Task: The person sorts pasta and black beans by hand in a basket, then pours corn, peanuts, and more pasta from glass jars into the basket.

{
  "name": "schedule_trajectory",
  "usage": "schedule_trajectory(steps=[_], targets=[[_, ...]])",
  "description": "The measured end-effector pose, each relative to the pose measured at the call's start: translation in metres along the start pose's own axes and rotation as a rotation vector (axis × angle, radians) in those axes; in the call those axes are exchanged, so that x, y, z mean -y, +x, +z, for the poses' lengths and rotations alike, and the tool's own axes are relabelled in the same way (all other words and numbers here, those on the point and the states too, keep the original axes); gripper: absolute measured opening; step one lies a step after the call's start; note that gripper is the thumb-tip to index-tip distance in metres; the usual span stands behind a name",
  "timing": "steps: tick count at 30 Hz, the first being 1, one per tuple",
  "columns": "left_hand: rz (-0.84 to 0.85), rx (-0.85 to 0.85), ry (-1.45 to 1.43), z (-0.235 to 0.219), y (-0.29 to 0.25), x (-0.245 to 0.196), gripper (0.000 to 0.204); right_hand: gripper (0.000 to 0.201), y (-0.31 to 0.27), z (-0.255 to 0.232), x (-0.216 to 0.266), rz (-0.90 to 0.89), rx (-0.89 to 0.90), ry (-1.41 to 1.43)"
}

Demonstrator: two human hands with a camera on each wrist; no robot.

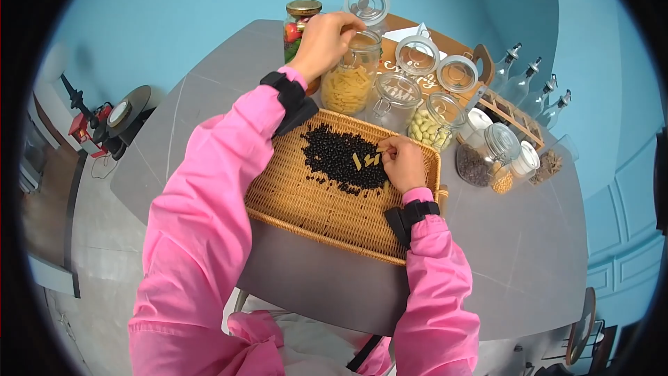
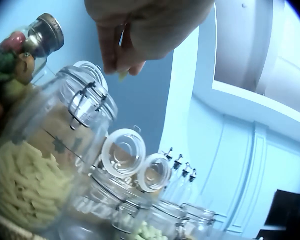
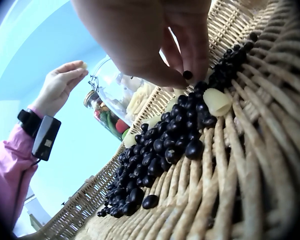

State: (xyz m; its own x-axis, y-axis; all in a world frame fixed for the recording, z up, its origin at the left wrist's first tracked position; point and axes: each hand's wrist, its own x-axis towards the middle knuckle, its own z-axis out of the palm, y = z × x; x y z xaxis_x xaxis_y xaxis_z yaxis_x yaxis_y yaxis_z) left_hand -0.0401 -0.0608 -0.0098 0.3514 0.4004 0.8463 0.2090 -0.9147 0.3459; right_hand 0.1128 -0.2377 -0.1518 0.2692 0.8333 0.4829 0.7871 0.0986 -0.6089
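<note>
My left hand [image 1: 323, 43] is raised at the mouth of a tall clip-top jar [image 1: 346, 87] partly filled with penne. Its thumb and fingers pinch a penne piece [image 2: 122, 76], of which only a pale tip shows. Down in the wicker basket [image 1: 299, 219], my right hand [image 1: 403, 161] has its fingers bent to the right end of a spread of black beans [image 1: 337, 153]. A dark bean [image 3: 188, 75] shows at the fingertips; I cannot tell whether they grip anything. Loose penne [image 3: 217, 102] lie among the beans nearby.
Left of the penne jar stands a gold-lidded jar [image 1: 304, 8] of colourful vegetables. Right of it are an open jar [image 1: 394, 101], a jar of pale green pieces [image 1: 431, 125] and a dark-filled jar [image 1: 480, 163]. Several glass bottles [image 1: 536, 94] stand behind at the right.
</note>
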Motion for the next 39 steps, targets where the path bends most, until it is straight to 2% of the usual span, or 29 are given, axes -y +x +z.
schedule_trajectory(steps=[1, 2, 4, 9, 12, 14, 17, 21, 24, 26, 28, 30, 31, 33, 34, 37, 38, 39], targets=[[0.005, 0.084, 0.060, 0.002, 0.005, 0.006, 0.017, 0.016, 0.000, 0.001, -0.001, -0.003, -0.008, 0.002], [0.013, 0.083, 0.060, 0.005, 0.008, 0.008, 0.017, 0.016, -0.001, 0.002, -0.002, 0.001, -0.001, 0.011], [0.022, 0.198, 0.156, 0.012, 0.011, 0.015, 0.018, 0.016, -0.001, 0.003, -0.005, 0.006, 0.001, 0.020], [0.143, 0.222, 0.202, 0.019, 0.012, 0.021, 0.020, 0.016, -0.001, 0.003, -0.004, 0.005, 0.017, 0.005], [0.103, 0.194, 0.209, 0.018, 0.011, 0.015, 0.020, 0.015, -0.001, 0.004, -0.004, 0.002, -0.002, 0.005], [0.005, 0.149, 0.249, 0.020, 0.010, 0.011, 0.018, 0.015, -0.001, 0.004, -0.006, -0.010, -0.012, 0.009], [0.072, 0.070, 0.279, 0.023, 0.009, 0.014, 0.013, 0.015, -0.001, 0.005, -0.007, -0.022, -0.023, 0.013], [0.041, 0.061, 0.272, 0.022, 0.003, 0.016, 0.012, 0.015, 0.000, 0.004, -0.006, 0.000, -0.022, 0.028], [0.092, -0.027, 0.266, 0.020, -0.009, 0.007, 0.018, 0.017, 0.000, 0.004, -0.006, -0.001, -0.007, 0.006], [0.265, -0.181, 0.173, 0.016, -0.025, -0.007, 0.023, 0.017, 0.001, 0.001, -0.004, 0.016, -0.008, 0.007], [0.280, -0.170, 0.138, 0.016, -0.047, -0.022, 0.025, 0.016, 0.000, 0.000, -0.003, 0.036, -0.004, 0.005], [0.212, -0.019, 0.005, 0.018, -0.070, -0.032, 0.023, 0.012, 0.003, 0.000, -0.004, 0.075, -0.023, 0.064], [0.203, -0.023, 0.000, 0.022, -0.081, -0.033, 0.023, 0.012, 0.004, -0.001, -0.003, 0.076, -0.016, 0.056], [0.064, 0.237, -0.154, 0.032, -0.101, -0.030, 0.016, 0.014, 0.005, -0.004, -0.002, 0.225, -0.091, 0.188], [0.053, 0.232, -0.162, 0.037, -0.107, -0.026, 0.016, 0.014, 0.006, -0.007, -0.001, 0.228, -0.081, 0.178], [-0.072, 0.722, -0.248, 0.039, -0.117, -0.027, 0.012, 0.021, 0.010, -0.015, 0.002, 0.290, -0.230, 0.147], [-0.078, 0.719, -0.256, 0.041, -0.121, -0.028, 0.012, 0.021, 0.011, -0.017, 0.000, 0.292, -0.223, 0.140], [0.026, 0.749, -0.258, 0.043, -0.125, -0.028, 0.014, 0.022, 0.012, -0.018, -0.002, 0.331, -0.249, 0.171]])
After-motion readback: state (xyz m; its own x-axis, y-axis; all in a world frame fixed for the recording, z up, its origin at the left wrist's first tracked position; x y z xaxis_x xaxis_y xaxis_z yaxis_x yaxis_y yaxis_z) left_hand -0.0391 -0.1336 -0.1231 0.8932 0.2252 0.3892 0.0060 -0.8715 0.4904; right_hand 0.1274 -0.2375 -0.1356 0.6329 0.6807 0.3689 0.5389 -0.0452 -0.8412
